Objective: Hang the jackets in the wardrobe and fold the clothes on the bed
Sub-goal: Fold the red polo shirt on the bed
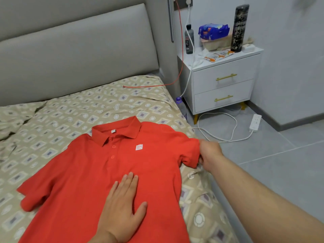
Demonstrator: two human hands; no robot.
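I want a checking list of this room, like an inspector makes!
Surface: bed with patterned sheet, wrinkled.
Job's things: red polo shirt lies spread face up on the bed, unfolded.
Clutter: flask, small bottle, blue pack, papers on the nightstand.
Hands: left hand presses flat on the shirt; right hand grips its sleeve.
Cables: red cable onto the bed; white cable and power strip on the floor.
Surroundings: grey headboard, tiled floor.
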